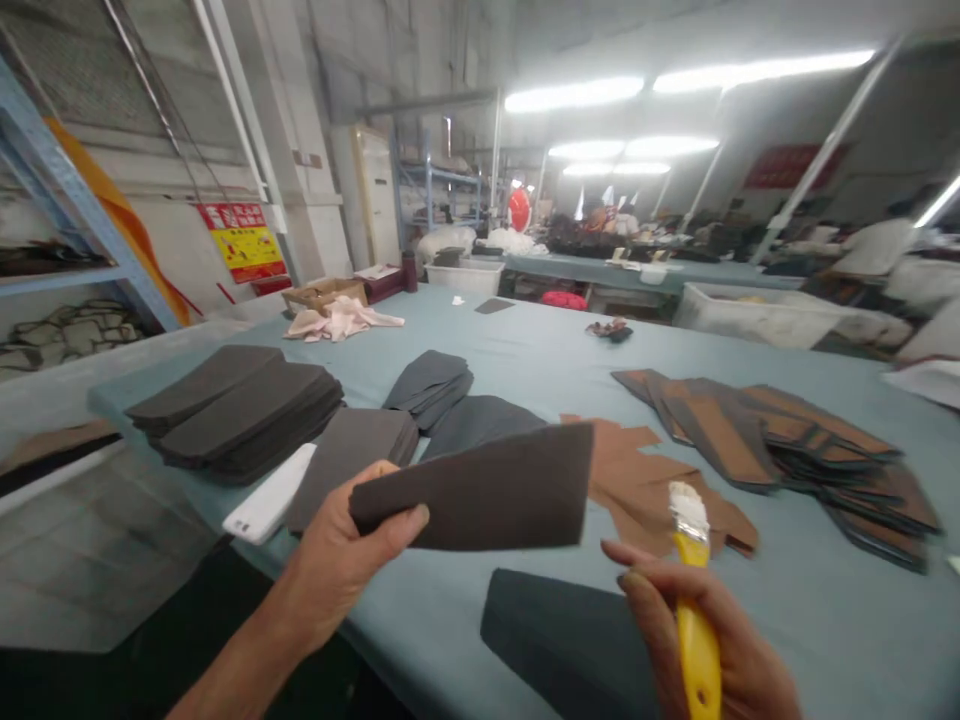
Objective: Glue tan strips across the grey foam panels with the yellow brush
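Note:
My left hand (337,560) grips a flat dark brown sheet of foam or fabric (480,490), holding it up by one end above the table. My right hand (712,640) is shut on a yellow-handled paintbrush (696,600) with white-coated bristles pointing up. Below that hand, a dark grey shaped piece (562,640) lies on the blue-grey covered table (427,640). Several stacks of dark pieces (240,410) lie to the left and ahead. Tan cut pieces (645,490) lie just beyond the brush, with a fanned pile of brown-backed dark pieces (780,450) to the right.
A white plastic strip (268,492) lies at the table's near left edge. A cardboard box (324,294) and pink cloth (343,320) sit farther along. White bins, blue shelving, a second long table and a person in white (877,248) stand beyond.

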Demonstrator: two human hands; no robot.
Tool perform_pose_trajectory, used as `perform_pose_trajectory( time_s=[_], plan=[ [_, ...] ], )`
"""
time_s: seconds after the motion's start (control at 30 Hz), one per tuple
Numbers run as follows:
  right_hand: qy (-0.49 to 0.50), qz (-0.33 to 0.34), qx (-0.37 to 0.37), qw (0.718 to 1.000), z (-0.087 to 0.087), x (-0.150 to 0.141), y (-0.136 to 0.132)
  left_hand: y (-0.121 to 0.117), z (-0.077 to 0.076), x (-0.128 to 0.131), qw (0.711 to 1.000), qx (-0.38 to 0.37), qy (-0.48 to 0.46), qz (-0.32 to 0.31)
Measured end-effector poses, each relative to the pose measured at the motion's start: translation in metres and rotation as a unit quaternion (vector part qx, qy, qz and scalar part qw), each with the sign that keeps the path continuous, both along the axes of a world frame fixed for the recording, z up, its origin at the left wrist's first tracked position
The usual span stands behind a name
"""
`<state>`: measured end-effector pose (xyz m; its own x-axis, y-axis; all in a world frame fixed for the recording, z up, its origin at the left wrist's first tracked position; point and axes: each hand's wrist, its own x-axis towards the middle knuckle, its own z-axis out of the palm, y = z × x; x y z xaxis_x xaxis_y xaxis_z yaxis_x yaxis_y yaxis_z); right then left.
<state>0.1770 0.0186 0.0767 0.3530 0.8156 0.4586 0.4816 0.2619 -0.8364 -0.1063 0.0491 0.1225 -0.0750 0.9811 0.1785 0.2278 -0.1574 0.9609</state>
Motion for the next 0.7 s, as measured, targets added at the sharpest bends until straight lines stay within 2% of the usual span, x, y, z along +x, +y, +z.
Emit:
perform_pose_trajectory(
  time_s=[0.1, 0.23, 0.33, 0.5, 0.7],
  plan=[
    [0.029, -0.029, -0.024, 0.999, -0.002, 0.016, -0.01, -0.001, -0.021, 0.026, 0.985, -0.092, -0.111, -0.097],
    [0.028, -0.065, -0.066, 0.995, -0.014, 0.034, -0.029, -0.002, -0.035, 0.055, 0.952, -0.186, -0.188, -0.153],
    [0.03, -0.073, -0.079, 0.994, -0.025, 0.046, -0.035, 0.0, -0.04, 0.07, 0.937, -0.22, -0.211, -0.172],
    [0.017, -0.055, -0.115, 0.992, -0.041, 0.068, -0.035, 0.009, -0.048, 0.084, 0.933, -0.24, -0.209, -0.169],
    [0.014, -0.072, -0.13, 0.989, -0.042, 0.075, -0.034, 0.015, -0.053, 0.091, 0.931, -0.261, -0.197, -0.16]
  ],
)
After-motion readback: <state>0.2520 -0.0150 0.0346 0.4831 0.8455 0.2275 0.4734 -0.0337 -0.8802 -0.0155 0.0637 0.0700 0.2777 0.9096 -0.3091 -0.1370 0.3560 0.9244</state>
